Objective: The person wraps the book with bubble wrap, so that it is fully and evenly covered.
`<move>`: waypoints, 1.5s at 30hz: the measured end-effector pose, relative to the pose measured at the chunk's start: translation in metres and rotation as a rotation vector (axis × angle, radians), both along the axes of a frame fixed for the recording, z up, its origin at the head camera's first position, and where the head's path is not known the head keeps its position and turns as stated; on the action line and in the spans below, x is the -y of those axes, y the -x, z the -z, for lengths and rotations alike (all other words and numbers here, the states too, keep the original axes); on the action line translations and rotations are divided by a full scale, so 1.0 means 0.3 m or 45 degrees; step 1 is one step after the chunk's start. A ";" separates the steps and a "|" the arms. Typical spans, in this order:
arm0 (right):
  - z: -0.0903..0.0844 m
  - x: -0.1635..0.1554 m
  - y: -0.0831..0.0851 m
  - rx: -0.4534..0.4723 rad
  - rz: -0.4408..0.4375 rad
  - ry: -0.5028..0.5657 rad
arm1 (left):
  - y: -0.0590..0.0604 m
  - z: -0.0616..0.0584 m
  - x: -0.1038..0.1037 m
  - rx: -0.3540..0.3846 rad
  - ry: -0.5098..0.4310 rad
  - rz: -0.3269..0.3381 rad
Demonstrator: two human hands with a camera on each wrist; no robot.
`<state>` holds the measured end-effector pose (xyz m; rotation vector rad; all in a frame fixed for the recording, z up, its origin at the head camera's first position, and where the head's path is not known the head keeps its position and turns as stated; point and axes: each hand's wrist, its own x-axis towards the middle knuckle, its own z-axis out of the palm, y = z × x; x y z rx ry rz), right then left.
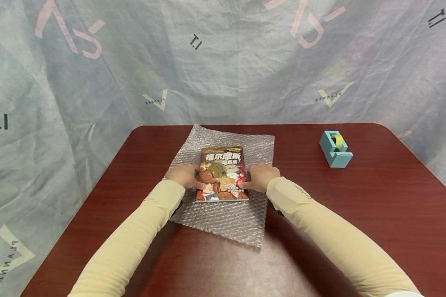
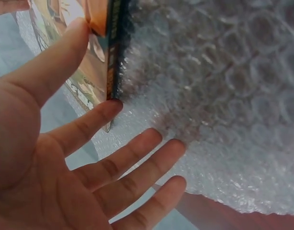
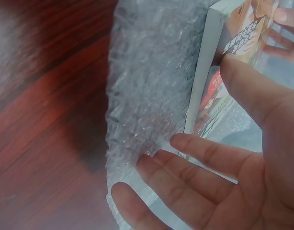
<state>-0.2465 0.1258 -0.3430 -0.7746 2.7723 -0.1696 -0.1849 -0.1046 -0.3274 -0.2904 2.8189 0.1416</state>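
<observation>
A paperback book (image 1: pixel 221 173) with a colourful illustrated cover lies flat on a sheet of clear bubble wrap (image 1: pixel 226 218) on a dark red table (image 1: pixel 375 214). My left hand (image 1: pixel 183 175) is at the book's left edge and my right hand (image 1: pixel 260 176) at its right edge. In the left wrist view the thumb rests on the cover, the index tip touches the dark spine (image 2: pixel 113 48), and the other fingers (image 2: pixel 137 153) lie straight over the bubble wrap (image 2: pixel 219 96). In the right wrist view the thumb touches the cover (image 3: pixel 243 33) while straight fingers (image 3: pixel 195 165) lie on the bubble wrap (image 3: pixel 147 86).
A light blue tape dispenser (image 1: pixel 335 148) with a yellowish roll stands at the table's back right. A pale printed cloth backdrop (image 1: pixel 223 62) hangs behind and beside the table. Bare tabletop lies to the right and in front of the wrap.
</observation>
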 end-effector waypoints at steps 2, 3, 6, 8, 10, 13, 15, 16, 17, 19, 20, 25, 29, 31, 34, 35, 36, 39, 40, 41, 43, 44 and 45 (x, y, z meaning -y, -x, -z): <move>-0.001 -0.001 0.001 0.002 -0.003 0.010 | -0.002 0.000 -0.003 0.002 0.018 -0.010; -0.001 -0.001 0.002 0.002 -0.008 0.016 | -0.003 -0.001 -0.005 -0.001 0.023 -0.017; -0.001 -0.004 0.005 -0.003 -0.020 0.036 | -0.006 -0.002 -0.010 0.001 0.026 -0.037; 0.000 -0.005 0.006 0.000 -0.023 0.042 | -0.007 -0.003 -0.012 0.002 0.027 -0.037; -0.001 -0.006 0.008 -0.002 -0.029 0.044 | -0.006 -0.004 -0.013 0.007 0.024 -0.034; -0.002 -0.007 0.012 -0.002 -0.037 0.045 | -0.005 -0.004 -0.014 0.001 0.033 -0.020; -0.004 -0.010 0.016 -0.002 -0.047 0.045 | -0.005 -0.003 -0.015 0.000 0.039 -0.010; -0.004 -0.012 0.018 0.001 -0.051 0.046 | -0.005 -0.003 -0.016 -0.002 0.043 -0.006; -0.003 -0.014 0.021 0.005 -0.056 0.047 | -0.005 -0.002 -0.018 -0.004 0.046 -0.003; -0.002 -0.018 0.024 0.010 -0.064 0.050 | -0.008 -0.004 -0.022 -0.004 0.053 0.000; 0.000 -0.020 0.026 0.015 -0.069 0.049 | -0.009 -0.004 -0.024 -0.001 0.053 0.000; 0.006 -0.025 0.027 0.023 -0.083 0.038 | -0.016 -0.005 -0.032 -0.010 0.064 -0.003; 0.006 -0.026 0.030 0.025 -0.102 0.025 | -0.017 -0.007 -0.034 -0.015 0.071 0.002; 0.004 -0.027 0.031 0.029 -0.105 0.026 | -0.017 -0.008 -0.035 -0.025 0.072 0.003; 0.001 -0.027 0.030 0.040 -0.110 0.035 | -0.015 -0.008 -0.037 -0.025 0.084 0.011; 0.000 -0.026 0.030 0.043 -0.110 0.036 | -0.015 -0.009 -0.037 -0.018 0.087 0.009; -0.001 -0.026 0.028 0.048 -0.105 0.039 | -0.015 -0.009 -0.037 -0.015 0.091 0.010; -0.001 -0.023 0.027 0.054 -0.108 0.041 | -0.017 -0.011 -0.036 -0.003 0.116 0.014; -0.001 -0.022 0.026 0.053 -0.108 0.042 | -0.017 -0.012 -0.036 -0.009 0.121 0.013; -0.001 -0.020 0.026 0.054 -0.108 0.044 | -0.018 -0.013 -0.035 -0.017 0.122 0.010; 0.000 -0.016 0.026 0.054 -0.111 0.046 | -0.018 -0.014 -0.033 -0.032 0.129 0.010; 0.000 -0.013 0.025 0.052 -0.114 0.046 | -0.018 -0.014 -0.030 -0.040 0.130 0.010; 0.001 -0.010 0.025 0.050 -0.116 0.047 | -0.018 -0.014 -0.028 -0.045 0.128 0.008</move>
